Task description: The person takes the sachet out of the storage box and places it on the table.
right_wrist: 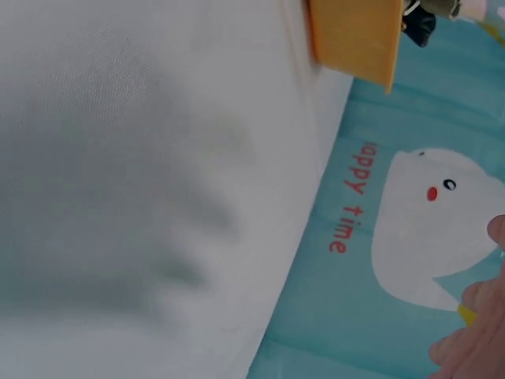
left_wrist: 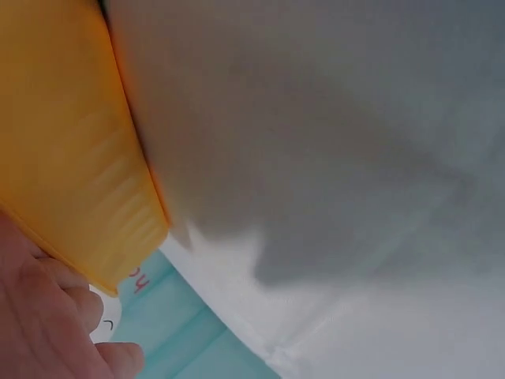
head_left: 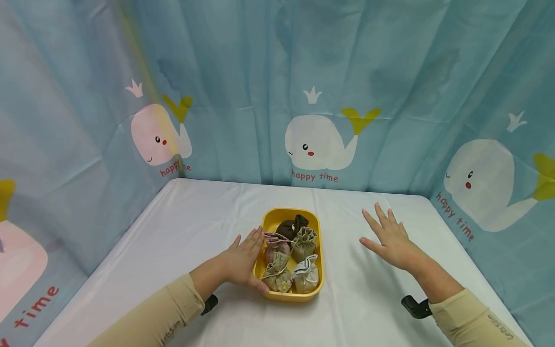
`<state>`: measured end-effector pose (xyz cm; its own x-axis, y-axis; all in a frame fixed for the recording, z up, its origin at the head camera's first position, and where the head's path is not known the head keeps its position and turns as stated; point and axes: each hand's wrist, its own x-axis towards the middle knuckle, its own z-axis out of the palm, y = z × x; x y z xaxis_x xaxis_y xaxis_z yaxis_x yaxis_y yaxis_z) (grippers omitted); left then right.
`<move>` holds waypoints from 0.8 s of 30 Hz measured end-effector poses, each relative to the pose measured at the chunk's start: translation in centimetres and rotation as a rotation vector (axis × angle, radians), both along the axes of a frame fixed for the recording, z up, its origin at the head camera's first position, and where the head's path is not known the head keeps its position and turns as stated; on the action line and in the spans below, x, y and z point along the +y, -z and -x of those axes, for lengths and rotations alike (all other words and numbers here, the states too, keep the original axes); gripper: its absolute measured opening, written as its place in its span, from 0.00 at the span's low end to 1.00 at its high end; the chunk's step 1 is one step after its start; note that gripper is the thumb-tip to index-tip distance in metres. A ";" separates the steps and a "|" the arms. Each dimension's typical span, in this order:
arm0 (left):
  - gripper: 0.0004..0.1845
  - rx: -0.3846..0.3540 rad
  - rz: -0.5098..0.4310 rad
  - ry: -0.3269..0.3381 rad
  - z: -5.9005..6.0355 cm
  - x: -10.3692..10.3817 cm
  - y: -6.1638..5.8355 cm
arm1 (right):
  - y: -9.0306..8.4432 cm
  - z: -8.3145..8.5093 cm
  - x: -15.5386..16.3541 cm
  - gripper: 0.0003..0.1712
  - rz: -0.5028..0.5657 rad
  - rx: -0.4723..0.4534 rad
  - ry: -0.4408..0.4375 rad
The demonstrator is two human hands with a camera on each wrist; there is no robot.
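Presently left hand [head_left: 242,260] flat against yellow tray [head_left: 314,289] of pouches [head_left: 305,242]; right hand [head_left: 390,238] spread, empty

left hand [head_left: 243,262] touching yellow tray [head_left: 273,219] side | right hand [head_left: 390,238] spread, apart | pouches [head_left: 299,255] inside

Head view: high, looking forward and down across the table [head_left: 182,226] toward the curtain [head_left: 260,72]; yellow tray [head_left: 270,219] just below centre, mid distance. Left wrist view: very close, low, tray wall [left_wrist: 71,158] at 9 o'clock, curtain at 7 o'clock. Right wrist view: near the tabletop, tray [right_wrist: 355,35] at 1 o'clock, curtain at 4 o'clock. All three share tray, table, curtain.
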<state>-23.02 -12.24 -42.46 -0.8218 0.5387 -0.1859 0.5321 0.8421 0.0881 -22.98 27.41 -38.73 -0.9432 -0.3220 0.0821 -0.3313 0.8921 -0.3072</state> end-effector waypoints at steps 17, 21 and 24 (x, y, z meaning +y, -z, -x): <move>0.74 -0.006 -0.006 -0.007 -0.6 -0.3 -0.7 | -1.7 0.2 -3.4 0.43 0.160 0.014 -0.069; 0.74 -0.007 0.004 -0.011 -0.6 -0.2 -0.6 | -2.3 0.3 -4.7 0.38 0.256 0.007 -0.075; 0.74 0.021 0.015 -0.001 -0.5 -0.1 -0.5 | -2.7 0.4 -5.5 0.28 0.329 -0.007 -0.076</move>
